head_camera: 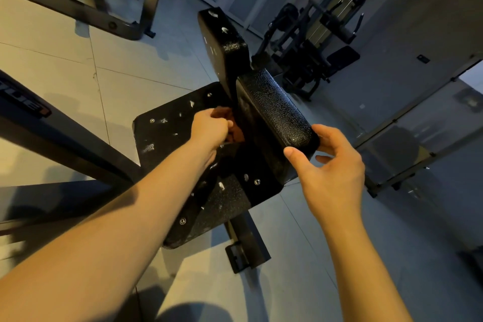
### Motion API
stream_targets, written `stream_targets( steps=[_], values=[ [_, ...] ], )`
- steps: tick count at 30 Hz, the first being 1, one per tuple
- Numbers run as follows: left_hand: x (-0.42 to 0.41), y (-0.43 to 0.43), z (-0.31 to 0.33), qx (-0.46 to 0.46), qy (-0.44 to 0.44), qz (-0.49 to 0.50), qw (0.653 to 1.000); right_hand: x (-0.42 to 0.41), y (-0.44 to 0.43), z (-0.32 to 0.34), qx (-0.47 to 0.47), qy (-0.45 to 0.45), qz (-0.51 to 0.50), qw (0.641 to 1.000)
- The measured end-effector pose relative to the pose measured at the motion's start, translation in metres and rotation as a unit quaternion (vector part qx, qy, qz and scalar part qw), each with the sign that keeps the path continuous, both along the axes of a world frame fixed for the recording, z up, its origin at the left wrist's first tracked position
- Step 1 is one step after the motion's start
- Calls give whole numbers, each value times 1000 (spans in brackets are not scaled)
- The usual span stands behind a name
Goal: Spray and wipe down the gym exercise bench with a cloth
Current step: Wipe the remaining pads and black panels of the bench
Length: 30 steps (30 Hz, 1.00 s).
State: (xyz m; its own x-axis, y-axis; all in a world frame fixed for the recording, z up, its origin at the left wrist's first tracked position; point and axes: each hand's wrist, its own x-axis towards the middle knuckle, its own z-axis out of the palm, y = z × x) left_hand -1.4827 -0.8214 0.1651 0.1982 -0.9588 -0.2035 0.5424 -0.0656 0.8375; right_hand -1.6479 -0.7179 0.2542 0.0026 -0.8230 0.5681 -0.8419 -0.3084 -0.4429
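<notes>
A black padded exercise bench stands below me, its flat seat (167,133) worn with white scuffs and its upright back pad (274,110) set on edge. My left hand (209,128) grips an orange-brown cloth (236,129) and presses it into the gap where the seat meets the back pad. My right hand (329,167) curls round the near end of the back pad, thumb on the front and fingers behind it. No spray bottle is in view.
A black steel frame (86,5) stands at the top left and a slanted dark beam (52,136) runs along the left. A weight machine (318,34) sits at the back right. A low rail (407,123) crosses the tiled floor on the right.
</notes>
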Motion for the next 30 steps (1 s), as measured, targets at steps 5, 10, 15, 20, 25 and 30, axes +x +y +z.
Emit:
stream_targets(
  steps=[5, 10, 15, 20, 25, 30],
  values=[
    [-8, 1, 6, -25, -15, 24, 999, -2, -1, 1, 8, 9, 3, 1000],
    [22, 8, 9, -92, 54, 32, 994, -3, -2, -1, 0, 0, 6, 1000],
    [37, 4, -2, -59, 47, 25, 997, -4, -1, -1, 1, 2, 14, 1000],
    [10, -1, -11, -58, 71, 4, 996, -5, -1, -2, 0, 11, 20, 1000],
    [-5, -8, -1, -45, 54, 71, 995, -5, -1, -3, 1, 16, 19, 1000],
    [-13, -11, 1, -26, 47, 117, 992, -4, -1, -3, -5, 23, 18, 1000]
  ],
)
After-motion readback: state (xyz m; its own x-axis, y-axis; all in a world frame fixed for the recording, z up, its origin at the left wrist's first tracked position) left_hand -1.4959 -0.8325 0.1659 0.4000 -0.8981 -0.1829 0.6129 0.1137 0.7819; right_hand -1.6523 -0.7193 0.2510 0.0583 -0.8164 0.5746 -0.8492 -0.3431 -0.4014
